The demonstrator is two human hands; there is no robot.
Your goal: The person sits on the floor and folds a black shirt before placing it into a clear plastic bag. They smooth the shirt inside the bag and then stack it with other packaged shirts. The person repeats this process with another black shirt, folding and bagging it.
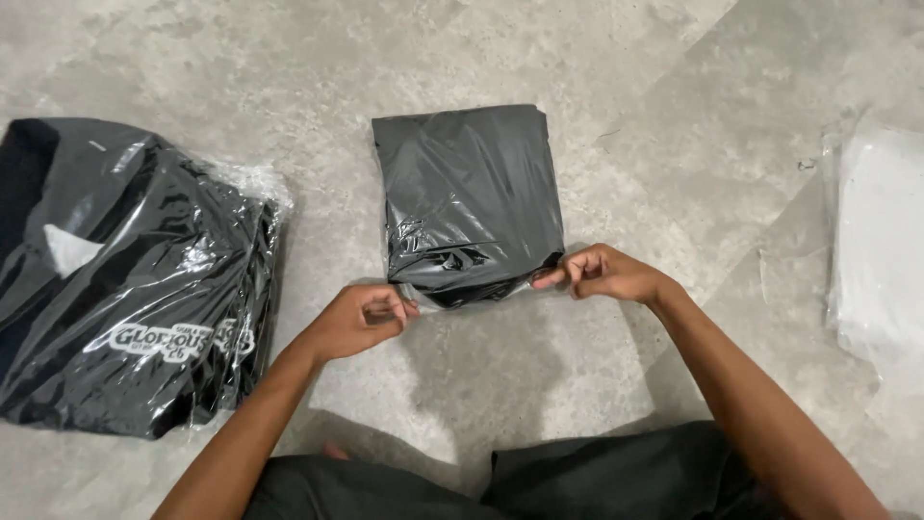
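Folded black garment in a clear plastic bag (469,202), floor centre; left hand (361,321) at 7 o'clock and right hand (606,274) at 5 o'clock pinch its near edge. Likely light, soft, slippery; grip corners.

The white plastic stack (881,250) ran off the right edge (contents unreadable), and the black bagged garments (125,279) were cropped left.

Garment packing floor, bagged shirts (135,279), grey floor (674,116)
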